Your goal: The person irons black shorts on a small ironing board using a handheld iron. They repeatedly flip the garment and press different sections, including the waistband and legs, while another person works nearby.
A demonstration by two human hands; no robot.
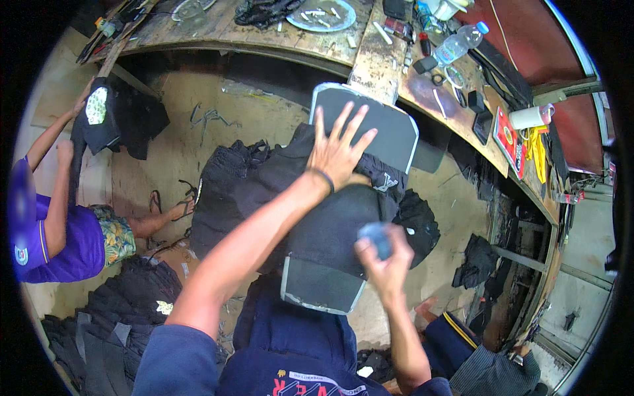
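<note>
A black garment [330, 228] is drawn over a long dark board [320, 287] with light edges, which runs away from my body. My left hand [337, 148] lies spread on the cloth and the board's far part, fingers stretched out. In my right hand [389, 264], thumb and fingers close round a small blue-grey block [375, 239], blurred, at the garment's right side. Its exact kind I cannot make out. A white mark [386, 181] shows on the cloth beyond the block. Folds of the garment hang down on both sides of the board.
A wooden workbench [370, 63] curves round the far side, bearing a plastic bottle [459, 45], a round plate [321, 14] with white sticks, and a white mug [531, 117]. At left, a person in purple [72, 231] handles black cloth [122, 122]. Black garments [112, 330] lie heaped at lower left.
</note>
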